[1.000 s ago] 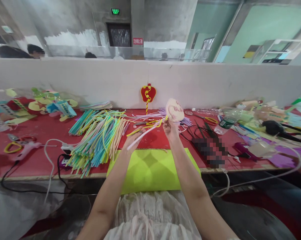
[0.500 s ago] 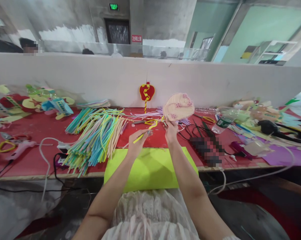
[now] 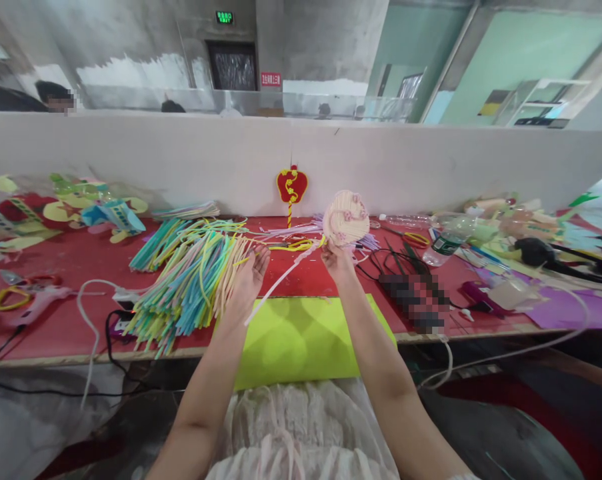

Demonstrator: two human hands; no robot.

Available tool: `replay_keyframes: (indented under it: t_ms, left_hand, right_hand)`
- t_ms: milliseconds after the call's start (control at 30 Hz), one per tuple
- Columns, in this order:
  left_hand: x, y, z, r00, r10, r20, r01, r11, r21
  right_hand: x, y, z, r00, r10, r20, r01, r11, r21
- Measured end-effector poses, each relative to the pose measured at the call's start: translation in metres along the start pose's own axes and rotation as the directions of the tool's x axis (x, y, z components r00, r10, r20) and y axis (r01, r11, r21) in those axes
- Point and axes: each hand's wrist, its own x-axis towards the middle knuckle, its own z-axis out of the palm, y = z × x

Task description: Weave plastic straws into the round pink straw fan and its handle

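My right hand (image 3: 337,262) pinches a round hand fan (image 3: 349,230) at the base of its head. The fan is cream and ribbed, with a pink swirl and small flowers. Its thin, pale pink handle (image 3: 285,273) slants down to the left between my arms. My left hand (image 3: 253,268) is at the right edge of a big pile of coloured pipe cleaners (image 3: 191,280), palm turned inward and fingers apart. A short yellow strand lies by its fingertips; whether they touch is unclear. Behind the handle lie yellow-handled pliers (image 3: 295,245), partly covered.
A red apple-shaped fan (image 3: 291,187) stands against the white partition (image 3: 205,153). A glue gun (image 3: 45,297) and scissors (image 3: 11,298) lie left. On the right are a plastic bottle (image 3: 445,243), cables and a power strip. A yellow-green sheet (image 3: 295,347) hangs over the table's front edge.
My left hand has moved left to the pile; the yellow pipe cleaner it held has left its grip. The fan has turned in my right hand, and its handle now shows pointing down-left.
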Motion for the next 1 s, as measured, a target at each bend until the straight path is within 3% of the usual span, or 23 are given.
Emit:
replay_keyframes:
  t_ms: [100, 200, 300, 400, 533, 667, 800, 1000]
  left_hand:
    - [0.002, -0.015, -0.004, 0.998, -0.066, -0.023, 0.063, 0.990, -0.122]
    - [-0.002, -0.033, -0.004, 0.997, -0.074, -0.016, 0.071, 0.991, -0.112]
    - [-0.017, -0.048, -0.001, 0.999, -0.046, -0.015, 0.047, 0.997, 0.060]
    - [-0.040, -0.055, 0.003, 0.992, 0.095, 0.080, -0.117, 0.938, 0.325]
    - [-0.070, -0.045, 0.018, 0.939, 0.199, 0.281, -0.325, 0.779, 0.535]
    - [-0.082, -0.024, 0.039, 0.898, 0.273, 0.344, -0.430, 0.708, 0.560]
    - [-0.074, -0.006, 0.048, 0.902, 0.314, 0.297, -0.424, 0.775, 0.468]
    - [-0.054, 0.012, 0.040, 0.927, 0.330, 0.176, -0.369, 0.886, 0.282]
  right_hand:
    - [-0.001, 0.000, 0.008, 1.000, -0.013, 0.004, 0.013, 0.998, 0.056]
    - [0.000, 0.000, 0.013, 0.998, -0.060, -0.030, 0.063, 0.993, 0.102]
    - [0.005, 0.000, 0.015, 0.981, -0.173, -0.087, 0.181, 0.978, 0.099]
    - [0.009, 0.002, 0.011, 0.944, -0.283, -0.168, 0.289, 0.957, 0.010]
    - [0.006, 0.007, 0.005, 0.917, -0.329, -0.227, 0.297, 0.941, -0.164]
    - [-0.001, 0.011, 0.007, 0.926, -0.305, -0.223, 0.249, 0.937, -0.246]
    - [-0.006, 0.011, 0.010, 0.953, -0.247, -0.177, 0.193, 0.942, -0.274]
    - [-0.011, 0.006, 0.010, 0.968, -0.185, -0.170, 0.140, 0.959, -0.246]
